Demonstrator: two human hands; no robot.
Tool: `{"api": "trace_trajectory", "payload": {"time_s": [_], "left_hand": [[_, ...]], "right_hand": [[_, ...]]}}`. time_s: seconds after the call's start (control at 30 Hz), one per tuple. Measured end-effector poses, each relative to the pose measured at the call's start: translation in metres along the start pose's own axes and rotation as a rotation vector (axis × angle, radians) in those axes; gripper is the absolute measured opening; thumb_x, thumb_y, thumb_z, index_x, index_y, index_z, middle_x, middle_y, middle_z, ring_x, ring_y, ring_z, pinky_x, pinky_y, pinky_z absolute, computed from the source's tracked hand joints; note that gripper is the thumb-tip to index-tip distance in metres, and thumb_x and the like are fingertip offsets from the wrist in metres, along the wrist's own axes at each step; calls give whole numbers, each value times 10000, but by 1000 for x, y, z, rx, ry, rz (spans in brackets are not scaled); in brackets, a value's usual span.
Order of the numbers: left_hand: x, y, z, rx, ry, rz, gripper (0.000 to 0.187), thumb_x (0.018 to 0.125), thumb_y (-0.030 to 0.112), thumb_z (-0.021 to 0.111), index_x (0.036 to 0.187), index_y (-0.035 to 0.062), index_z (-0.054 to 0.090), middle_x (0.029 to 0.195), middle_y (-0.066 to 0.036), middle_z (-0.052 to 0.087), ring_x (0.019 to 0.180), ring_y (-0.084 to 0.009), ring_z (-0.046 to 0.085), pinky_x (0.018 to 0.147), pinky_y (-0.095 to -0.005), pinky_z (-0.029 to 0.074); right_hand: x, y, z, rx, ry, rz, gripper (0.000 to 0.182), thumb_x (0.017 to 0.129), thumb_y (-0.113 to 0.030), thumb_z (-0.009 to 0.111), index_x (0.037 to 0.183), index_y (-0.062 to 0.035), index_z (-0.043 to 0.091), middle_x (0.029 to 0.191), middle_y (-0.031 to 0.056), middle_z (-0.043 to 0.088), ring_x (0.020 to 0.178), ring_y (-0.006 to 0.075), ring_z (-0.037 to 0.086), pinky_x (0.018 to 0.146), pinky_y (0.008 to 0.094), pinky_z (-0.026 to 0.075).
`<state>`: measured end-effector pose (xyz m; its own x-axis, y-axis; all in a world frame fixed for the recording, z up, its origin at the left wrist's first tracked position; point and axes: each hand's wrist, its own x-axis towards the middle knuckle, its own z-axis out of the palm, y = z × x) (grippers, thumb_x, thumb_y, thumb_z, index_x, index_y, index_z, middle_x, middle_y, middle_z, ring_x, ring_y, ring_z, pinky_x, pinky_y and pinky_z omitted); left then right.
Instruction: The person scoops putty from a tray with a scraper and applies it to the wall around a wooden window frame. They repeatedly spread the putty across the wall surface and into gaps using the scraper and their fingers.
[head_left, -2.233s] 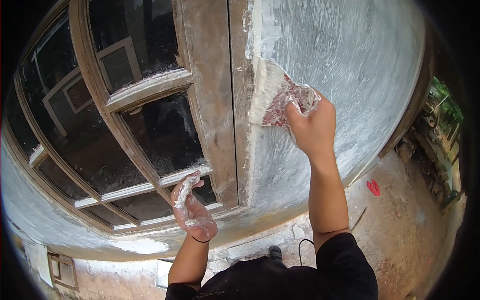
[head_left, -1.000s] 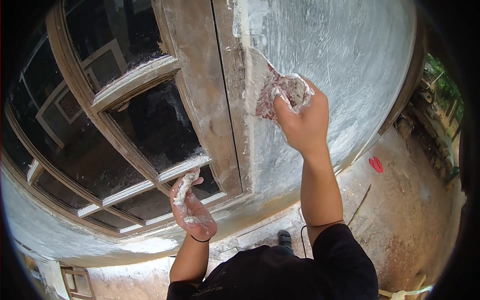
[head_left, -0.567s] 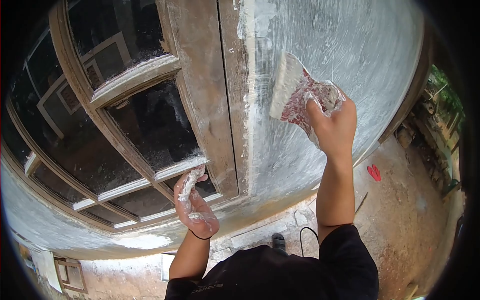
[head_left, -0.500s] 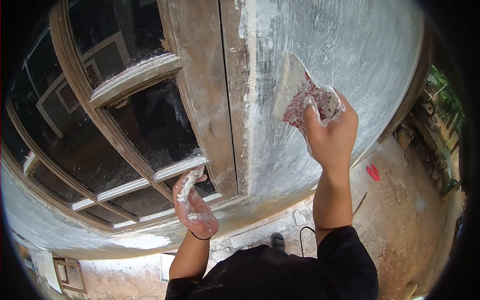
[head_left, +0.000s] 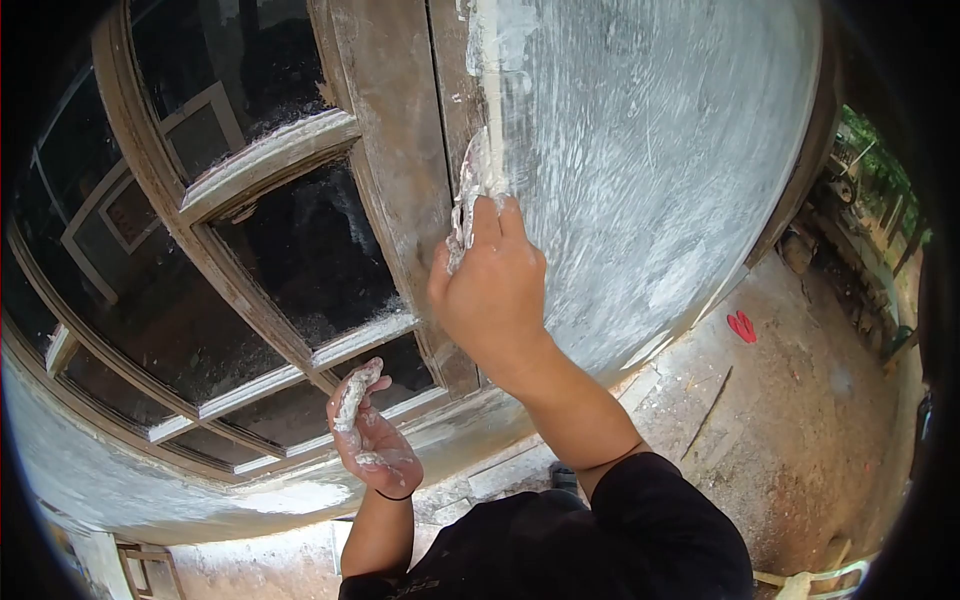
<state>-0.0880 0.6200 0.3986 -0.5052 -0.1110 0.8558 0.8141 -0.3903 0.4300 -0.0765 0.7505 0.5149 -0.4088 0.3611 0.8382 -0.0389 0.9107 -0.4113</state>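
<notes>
My right hand (head_left: 492, 290) grips a putty-smeared scraper (head_left: 470, 195), seen nearly edge-on. Its blade meets the strip where the grey plastered wall (head_left: 640, 170) joins the brown wooden window frame (head_left: 395, 180). Fresh pale putty (head_left: 492, 100) runs up this joint above the blade. Lower down, in front of the bottom panes, my left hand (head_left: 375, 435) is open with its fingers loosely bent. White putty coats its index finger and part of the palm; no tool is in it.
Dark glass panes (head_left: 290, 250) with white-dusted crossbars fill the left side. On the ground to the right lie red flip-flops (head_left: 741, 326) and a thin stick (head_left: 708, 412). A wooden frame (head_left: 150, 572) stands at lower left, and a pale bent piece (head_left: 830, 578) lies at lower right.
My right hand has swung left from over the wall to the frame's edge, turning the scraper from face-on to edge-on. My left hand has shifted slightly down and left.
</notes>
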Motion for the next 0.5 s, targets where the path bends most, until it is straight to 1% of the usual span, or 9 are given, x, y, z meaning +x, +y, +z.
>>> {"api": "trace_trajectory", "payload": {"time_s": [0.03, 0.07, 0.1, 0.17, 0.2, 0.33, 0.4, 0.43, 0.5], "left_hand": [[-1, 1, 0, 14, 25, -14, 702, 811, 549, 379, 1136, -72, 429, 1086, -205, 478, 994, -331, 515, 778, -371, 453], [-2, 1, 0, 11, 25, -12, 702, 811, 549, 379, 1136, -72, 429, 1086, -205, 478, 994, -331, 515, 778, -371, 453], [-2, 1, 0, -7, -6, -4, 705, 819, 547, 368, 1164, -67, 417, 1121, -184, 463, 1013, -332, 503, 805, -376, 429], [-2, 1, 1, -25, -38, 7, 709, 827, 544, 357, 1192, -62, 406, 1157, -163, 449, 1033, -332, 490, 831, -382, 405], [-2, 0, 2, -14, -66, 22, 696, 833, 532, 358, 1189, -64, 409, 1155, -160, 447, 1034, -333, 490, 829, -380, 408], [-1, -1, 5, -7, -96, 40, 662, 848, 501, 362, 1180, -69, 416, 1143, -157, 446, 1041, -337, 488, 824, -378, 416], [-1, -1, 7, 10, -91, 26, 663, 849, 503, 361, 1180, -69, 415, 1142, -157, 447, 1042, -337, 488, 824, -379, 416], [-2, -1, 8, 20, -92, 8, 665, 849, 504, 361, 1181, -69, 414, 1141, -158, 447, 1042, -337, 488, 824, -380, 416], [-2, -1, 13, 30, -85, 12, 663, 849, 503, 361, 1181, -69, 415, 1140, -158, 449, 1041, -337, 488, 823, -381, 416]], "right_hand": [[-2, -1, -1, 4, 26, -46, 386, 672, -85, 603, 975, 99, 451, 892, 271, 485, 683, 411, 542, 572, 439, 462], [-3, -2, -6, 0, 11, -30, 287, 671, -40, 596, 891, 57, 439, 865, 232, 457, 697, 373, 547, 599, 400, 467], [-4, 0, -10, -1, 15, -34, 287, 671, -40, 596, 891, 57, 439, 865, 232, 457, 697, 373, 547, 599, 400, 467], [-10, 7, -21, 9, 21, -53, 317, 665, -44, 602, 912, 67, 437, 906, 252, 459, 705, 385, 545, 596, 411, 466], [-15, 12, -26, 5, 37, -82, 367, 660, -53, 610, 956, 89, 444, 941, 288, 468, 720, 408, 546, 609, 409, 470], [-18, 41, -48, 28, 61, -77, 349, 657, -47, 601, 951, 96, 478, 917, 293, 499, 729, 413, 548, 622, 390, 466], [-6, 52, -58, 360, -18, -45, 265, 656, -39, 584, 895, 67, 538, 840, 244, 544, 720, 385, 554, 628, 368, 454], [0, 58, -58, 365, -23, -43, 265, 656, -39, 584, 895, 67, 538, 840, 244, 544, 720, 385, 554, 628, 368, 454], [14, 70, -52, 541, -130, -13, 182, 655, -40, 575, 823, 30, 571, 778, 186, 562, 708, 350, 555, 624, 362, 441]]}}
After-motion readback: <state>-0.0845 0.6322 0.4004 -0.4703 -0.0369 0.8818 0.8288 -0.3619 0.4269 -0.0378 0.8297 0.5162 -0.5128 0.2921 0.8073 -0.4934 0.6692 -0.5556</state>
